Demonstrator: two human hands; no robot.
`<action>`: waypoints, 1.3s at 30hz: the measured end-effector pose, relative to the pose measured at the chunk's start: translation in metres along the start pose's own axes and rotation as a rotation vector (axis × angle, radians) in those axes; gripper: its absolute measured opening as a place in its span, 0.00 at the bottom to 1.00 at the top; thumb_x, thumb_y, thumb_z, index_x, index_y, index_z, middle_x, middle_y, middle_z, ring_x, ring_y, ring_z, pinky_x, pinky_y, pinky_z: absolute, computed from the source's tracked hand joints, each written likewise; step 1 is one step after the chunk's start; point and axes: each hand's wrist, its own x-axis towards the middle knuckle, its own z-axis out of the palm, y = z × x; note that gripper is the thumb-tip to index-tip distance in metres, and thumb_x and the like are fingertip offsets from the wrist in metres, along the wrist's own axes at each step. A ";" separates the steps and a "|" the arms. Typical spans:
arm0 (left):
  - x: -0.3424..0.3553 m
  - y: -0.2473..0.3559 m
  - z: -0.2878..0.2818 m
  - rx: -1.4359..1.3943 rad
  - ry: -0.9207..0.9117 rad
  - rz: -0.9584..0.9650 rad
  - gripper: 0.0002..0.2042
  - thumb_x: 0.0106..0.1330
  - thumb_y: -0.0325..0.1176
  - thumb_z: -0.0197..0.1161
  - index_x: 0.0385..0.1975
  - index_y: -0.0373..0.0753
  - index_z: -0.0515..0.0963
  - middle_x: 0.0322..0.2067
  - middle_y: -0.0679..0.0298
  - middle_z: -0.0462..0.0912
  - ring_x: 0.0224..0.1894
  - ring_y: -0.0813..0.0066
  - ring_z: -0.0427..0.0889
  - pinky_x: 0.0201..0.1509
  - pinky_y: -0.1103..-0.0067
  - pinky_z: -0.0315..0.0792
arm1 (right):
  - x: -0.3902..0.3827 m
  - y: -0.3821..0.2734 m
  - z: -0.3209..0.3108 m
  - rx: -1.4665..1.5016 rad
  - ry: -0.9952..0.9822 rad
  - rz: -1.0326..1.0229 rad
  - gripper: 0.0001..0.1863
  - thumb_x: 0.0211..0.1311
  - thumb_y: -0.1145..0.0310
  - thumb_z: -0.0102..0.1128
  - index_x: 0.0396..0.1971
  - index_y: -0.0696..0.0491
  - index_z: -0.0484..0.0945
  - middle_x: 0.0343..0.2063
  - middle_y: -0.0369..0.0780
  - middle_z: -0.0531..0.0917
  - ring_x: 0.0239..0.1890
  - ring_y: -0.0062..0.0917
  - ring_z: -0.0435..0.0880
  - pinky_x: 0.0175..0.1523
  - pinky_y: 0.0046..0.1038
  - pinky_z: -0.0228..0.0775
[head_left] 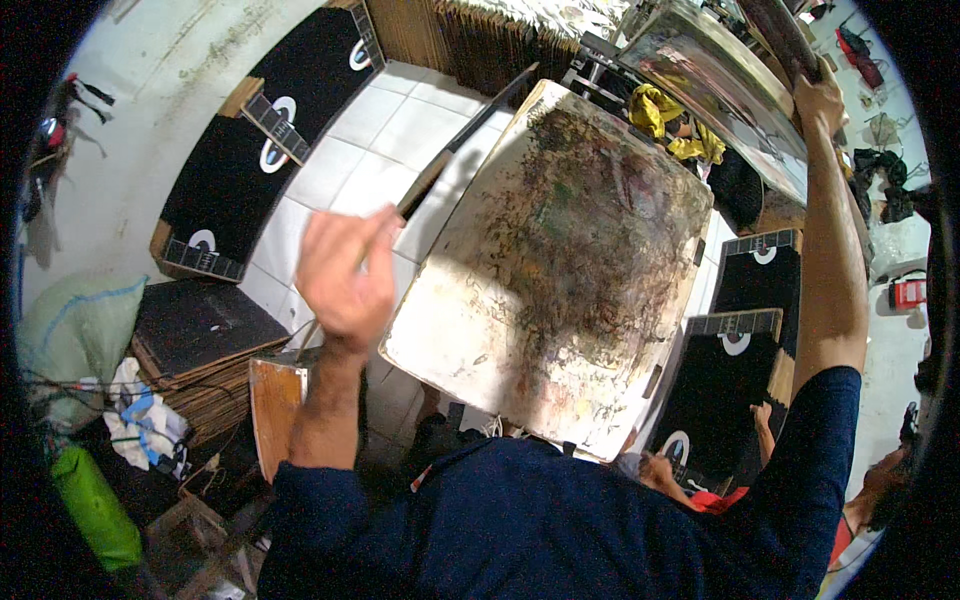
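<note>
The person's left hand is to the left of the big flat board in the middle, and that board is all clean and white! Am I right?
Not quite: the board isn't all clean and white. The head view shows dark, blotchy stains over much of it. The left hand is indeed to its left.

A long, slender tool (468, 134) rises from the left hand (347, 275), lying aslant across the view towards one or two o'clock. Its near part is brown and wood-like; its far part is darker, straight and narrow, ending in a thin tip. It passes just outside the stained worktop's (458, 322) edge at about eleven o'clock. Its kind cannot be told.

A dark brown wooden bar (784, 38) stands between one and two o'clock, gripped by the right hand (820, 103). It slants towards eleven o'clock, where the picture's rim cuts it off; its surface looks smooth.
</note>
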 end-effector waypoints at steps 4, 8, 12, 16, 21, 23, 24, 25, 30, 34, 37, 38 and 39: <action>-0.060 0.090 0.016 -0.123 -0.056 0.373 0.15 0.58 0.29 0.62 0.44 0.34 0.87 0.33 0.63 0.86 0.35 0.69 0.83 0.37 0.71 0.72 | -0.002 -0.005 0.001 0.026 0.033 -0.065 0.26 0.62 0.44 0.63 0.61 0.26 0.79 0.55 0.34 0.86 0.60 0.37 0.82 0.63 0.51 0.66; -0.148 0.175 0.073 -0.410 -0.455 0.326 0.14 0.63 0.28 0.62 0.47 0.31 0.84 0.38 0.66 0.82 0.44 0.72 0.79 0.45 0.75 0.72 | -0.004 -0.010 0.002 0.044 0.022 -0.079 0.26 0.63 0.46 0.63 0.62 0.25 0.78 0.59 0.34 0.84 0.62 0.37 0.80 0.64 0.55 0.63; -0.208 0.193 0.137 -0.457 -0.496 0.609 0.24 0.58 0.35 0.66 0.55 0.34 0.80 0.40 0.61 0.80 0.51 0.60 0.78 0.52 0.70 0.76 | -0.008 -0.014 0.000 0.004 -0.003 -0.062 0.26 0.63 0.47 0.63 0.63 0.25 0.77 0.60 0.33 0.83 0.64 0.36 0.79 0.65 0.57 0.61; -0.228 0.158 0.171 -0.812 -0.868 0.189 0.28 0.57 0.41 0.70 0.57 0.34 0.79 0.45 0.56 0.80 0.53 0.54 0.77 0.60 0.62 0.72 | -0.017 -0.014 -0.002 -0.012 0.031 -0.058 0.28 0.62 0.47 0.65 0.64 0.30 0.77 0.60 0.33 0.83 0.64 0.34 0.79 0.67 0.54 0.59; -0.213 -0.056 0.151 -0.061 -0.192 -0.303 0.37 0.53 0.47 0.76 0.63 0.36 0.75 0.57 0.51 0.78 0.61 0.46 0.72 0.68 0.54 0.63 | -0.031 -0.017 -0.010 0.008 0.075 -0.066 0.28 0.59 0.55 0.68 0.62 0.36 0.79 0.56 0.36 0.85 0.62 0.35 0.80 0.64 0.50 0.62; -0.208 -0.149 0.122 0.613 -0.245 -0.631 0.36 0.66 0.53 0.66 0.67 0.33 0.70 0.67 0.46 0.71 0.68 0.42 0.67 0.71 0.52 0.60 | -0.035 -0.023 -0.019 0.001 0.084 -0.081 0.27 0.59 0.60 0.66 0.61 0.36 0.80 0.54 0.37 0.86 0.60 0.36 0.81 0.65 0.49 0.62; -0.211 -0.181 0.105 0.692 -0.293 -0.780 0.32 0.70 0.53 0.62 0.64 0.32 0.73 0.61 0.44 0.77 0.63 0.42 0.74 0.67 0.54 0.66 | -0.039 -0.027 -0.023 0.045 0.120 -0.051 0.24 0.58 0.63 0.67 0.57 0.40 0.82 0.52 0.39 0.86 0.58 0.38 0.81 0.64 0.47 0.64; -0.208 -0.213 0.088 0.488 -0.368 -0.876 0.28 0.72 0.52 0.60 0.58 0.31 0.76 0.55 0.43 0.80 0.58 0.42 0.78 0.62 0.55 0.69 | -0.041 -0.032 -0.028 0.092 0.159 -0.026 0.21 0.56 0.66 0.69 0.53 0.43 0.84 0.49 0.41 0.87 0.56 0.39 0.82 0.62 0.45 0.66; -0.199 -0.239 0.049 0.116 -0.326 -0.889 0.22 0.79 0.44 0.55 0.29 0.28 0.76 0.24 0.54 0.78 0.28 0.64 0.72 0.36 0.63 0.68 | -0.040 -0.045 -0.050 0.232 0.080 0.067 0.18 0.57 0.65 0.70 0.50 0.45 0.86 0.45 0.45 0.88 0.52 0.42 0.85 0.58 0.42 0.74; -0.192 -0.216 0.033 -0.068 -0.329 -1.090 0.21 0.80 0.42 0.54 0.29 0.29 0.75 0.23 0.64 0.72 0.30 0.77 0.67 0.35 0.71 0.66 | -0.032 -0.047 -0.049 0.252 0.074 0.039 0.18 0.59 0.65 0.66 0.50 0.46 0.84 0.43 0.48 0.88 0.50 0.44 0.87 0.54 0.41 0.77; -0.189 -0.210 0.055 -0.272 -0.333 -1.050 0.20 0.80 0.41 0.54 0.30 0.31 0.77 0.25 0.69 0.73 0.31 0.80 0.67 0.35 0.74 0.66 | -0.031 -0.047 -0.047 0.243 0.058 0.136 0.20 0.59 0.64 0.66 0.53 0.46 0.84 0.45 0.49 0.88 0.52 0.42 0.87 0.57 0.40 0.76; -0.191 -0.207 0.064 -0.356 -0.314 -1.029 0.19 0.80 0.41 0.54 0.31 0.31 0.78 0.25 0.70 0.74 0.31 0.81 0.67 0.36 0.75 0.67 | -0.032 -0.047 -0.046 0.248 0.029 0.140 0.21 0.59 0.64 0.66 0.54 0.46 0.83 0.46 0.49 0.88 0.52 0.42 0.87 0.58 0.40 0.76; -0.193 -0.204 0.080 -0.419 -0.321 -1.094 0.18 0.80 0.41 0.55 0.33 0.33 0.79 0.28 0.71 0.77 0.32 0.81 0.70 0.36 0.76 0.68 | -0.033 -0.048 -0.046 0.258 -0.002 0.147 0.22 0.60 0.63 0.66 0.55 0.46 0.83 0.46 0.50 0.88 0.53 0.42 0.87 0.59 0.40 0.76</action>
